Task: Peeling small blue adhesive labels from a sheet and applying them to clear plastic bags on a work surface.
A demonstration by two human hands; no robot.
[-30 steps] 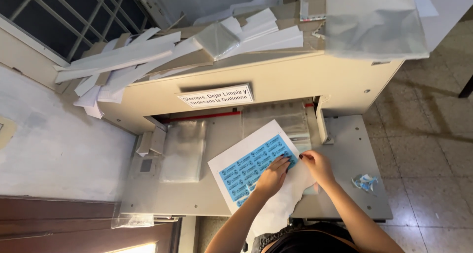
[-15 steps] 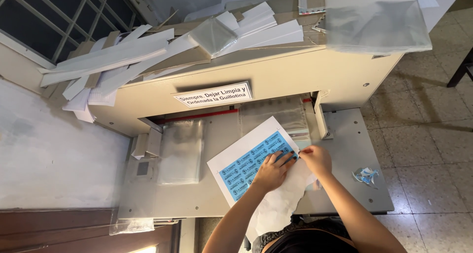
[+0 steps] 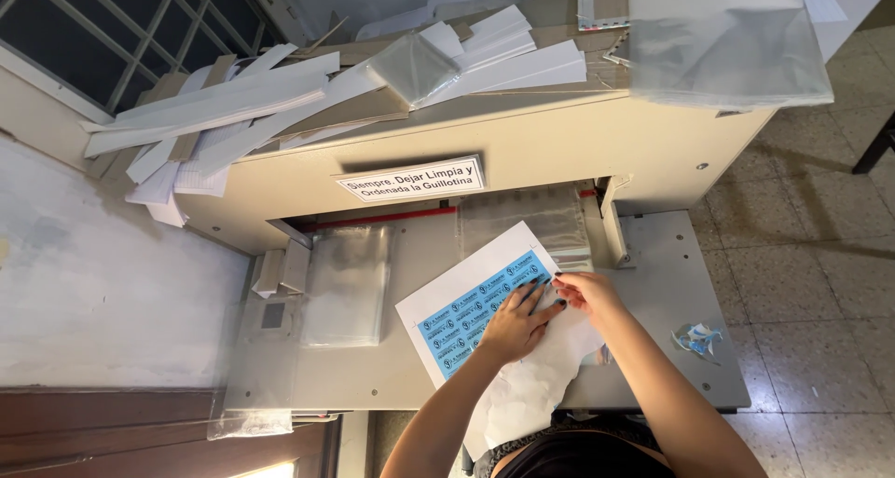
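On the grey metal bed of the beige paper guillotine [image 3: 671, 282], white sheet w/ blue printed labels [image 3: 475, 301] lies uncut, short of the blade slot (askew). Left hand [image 3: 516, 321] flat on it, fingers spread; right hand [image 3: 585, 292] pinches its corner. Aligning stage; cut remains.

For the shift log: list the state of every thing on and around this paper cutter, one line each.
Printed sheet: flat on the cutter table, angled, blue labels up.
Left hand: pressed flat on the sheet.
Right hand: pinching at the sheet's right edge.
Clear bags: stacked flat, left of the sheet.
Paper strips: heaped loosely on top of the machine.
Crumpled scrap: lying on the table's right end.
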